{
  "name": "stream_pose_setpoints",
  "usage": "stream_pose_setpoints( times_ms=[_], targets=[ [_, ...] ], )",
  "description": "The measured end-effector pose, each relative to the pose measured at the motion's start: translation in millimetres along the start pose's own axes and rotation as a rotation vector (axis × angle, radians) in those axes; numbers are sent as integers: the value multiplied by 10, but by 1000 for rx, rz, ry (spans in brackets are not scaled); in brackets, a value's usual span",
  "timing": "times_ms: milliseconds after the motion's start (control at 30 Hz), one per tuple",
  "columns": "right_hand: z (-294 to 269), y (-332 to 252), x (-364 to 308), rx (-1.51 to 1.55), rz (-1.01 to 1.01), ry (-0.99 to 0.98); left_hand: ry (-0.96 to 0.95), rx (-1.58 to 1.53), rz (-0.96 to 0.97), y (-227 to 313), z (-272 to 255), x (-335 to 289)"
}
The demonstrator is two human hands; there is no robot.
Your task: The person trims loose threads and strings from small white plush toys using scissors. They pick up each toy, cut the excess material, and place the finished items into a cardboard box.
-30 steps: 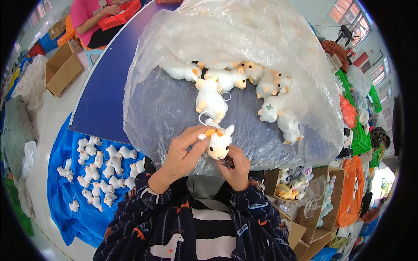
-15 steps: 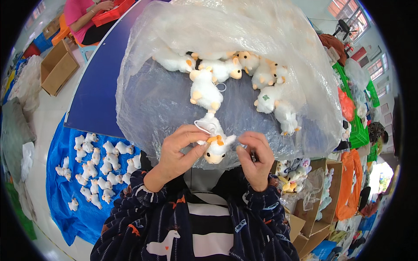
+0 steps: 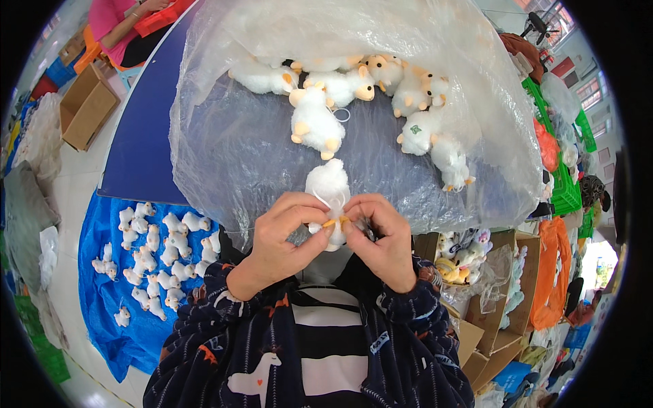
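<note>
White plush fills the small gap between the two hands: a little stuffed animal toy (image 3: pixel 329 197) with orange-yellow feet, pinched from both sides. The left hand (image 3: pixel 286 234) has its fingers curled in and its thumb pressed toward the toy's lower part, closed around it. The right hand (image 3: pixel 381 234) meets it from the other side, fingertips bunched tight at the same spot, on the toy's small orange bits. The fingertips of the two hands nearly touch there.

Just beyond the hands lies a big crumpled sheet of clear plastic (image 3: pixel 245 136), spread over a dark blue table (image 3: pixel 143 136). On the plastic, further out from the hands, sits a loose cluster of the same white plush toys (image 3: pixel 354 88), some on their sides, the nearest one (image 3: pixel 314 122) a little past the held toy.

Down to the left of the left hand, a blue tarp (image 3: pixel 102 306) on the floor carries many more small white toys (image 3: pixel 153 255). To the right of the right hand stand cardboard boxes (image 3: pixel 496 299) with more plush inside. Far out beyond the left hand sits an open brown carton (image 3: pixel 85 105), and past it another person in a pink top (image 3: pixel 112 20).
</note>
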State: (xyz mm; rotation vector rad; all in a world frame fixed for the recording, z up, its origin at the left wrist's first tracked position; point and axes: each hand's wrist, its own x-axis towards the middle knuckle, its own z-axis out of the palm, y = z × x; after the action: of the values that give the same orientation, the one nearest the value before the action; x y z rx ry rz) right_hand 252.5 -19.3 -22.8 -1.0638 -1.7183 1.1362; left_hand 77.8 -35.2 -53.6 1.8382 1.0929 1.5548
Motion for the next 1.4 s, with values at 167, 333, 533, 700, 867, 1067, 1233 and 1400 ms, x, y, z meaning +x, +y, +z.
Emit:
stream_pose_setpoints(
  times_ms=[167,333,533,700,867,1067,1233,1400],
  targets=[
    [23,157,-20,157,-11,39,29,-45,-67,34,51,-3],
    [82,173,-11,300,-78,150,62,-10,89,36,62,93],
    [149,411,204,93,-245,307,-39,-105,-203,-122,112,245],
    [210,543,133,209,-131,298,-89,-264,-325,-272,162,203],
    [222,631,107,400,-22,276,-25,-304,-269,-321,210,193],
    [205,600,80,494,57,250,-114,-330,-286,-297,141,209],
    [201,595,71,508,68,237,-255,-320,-316,-311,40,241],
    [150,588,79,622,129,220,-312,-400,-352,-363,19,265]
  ],
)
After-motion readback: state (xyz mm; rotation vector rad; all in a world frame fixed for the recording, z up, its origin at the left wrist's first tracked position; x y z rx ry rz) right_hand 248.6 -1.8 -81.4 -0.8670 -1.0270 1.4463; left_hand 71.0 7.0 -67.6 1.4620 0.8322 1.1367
